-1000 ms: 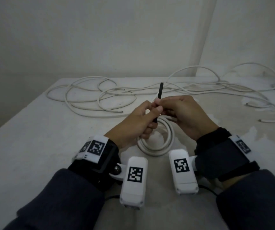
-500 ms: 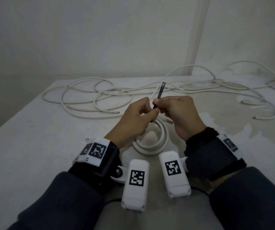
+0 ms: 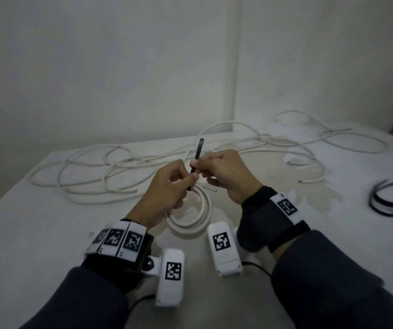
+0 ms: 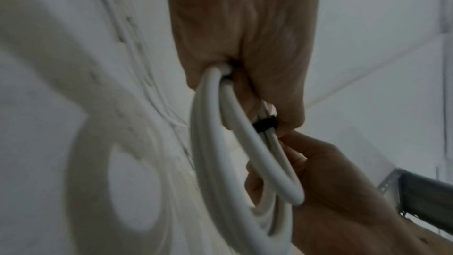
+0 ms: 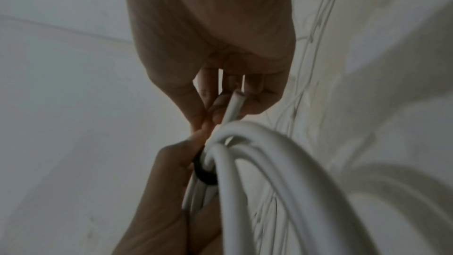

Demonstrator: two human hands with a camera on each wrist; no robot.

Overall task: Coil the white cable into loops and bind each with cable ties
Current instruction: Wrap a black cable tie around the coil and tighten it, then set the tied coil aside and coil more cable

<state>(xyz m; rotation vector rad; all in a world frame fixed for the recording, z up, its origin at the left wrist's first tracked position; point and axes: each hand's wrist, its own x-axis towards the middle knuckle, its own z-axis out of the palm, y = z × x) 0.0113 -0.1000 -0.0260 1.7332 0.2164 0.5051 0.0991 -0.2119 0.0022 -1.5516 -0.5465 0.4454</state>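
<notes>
A small coil of white cable [image 3: 192,222] sits in front of me, raised at its far side by my hands. My left hand [image 3: 181,182] grips the coil's bunched strands where a black cable tie [image 3: 199,151] wraps them. My right hand [image 3: 205,163] pinches the tie's tail, which sticks upward. In the left wrist view the tie band [image 4: 264,124] circles the strands of the coil [image 4: 210,162] under the left hand [image 4: 245,46]. The right wrist view shows the cut cable end [image 5: 234,108] beside the fingers of the right hand [image 5: 208,36], and the tie band [image 5: 203,174] below them.
Long loose runs of white cable [image 3: 96,179] sprawl across the far half of the white table [image 3: 36,233], reaching the wall on the right. Several spare black cable ties [image 3: 385,203] lie at the right side of the table.
Both hands stay together at the coil, holding the tie with its tail still upright. My view has swung right, bringing the spare ties into sight.
</notes>
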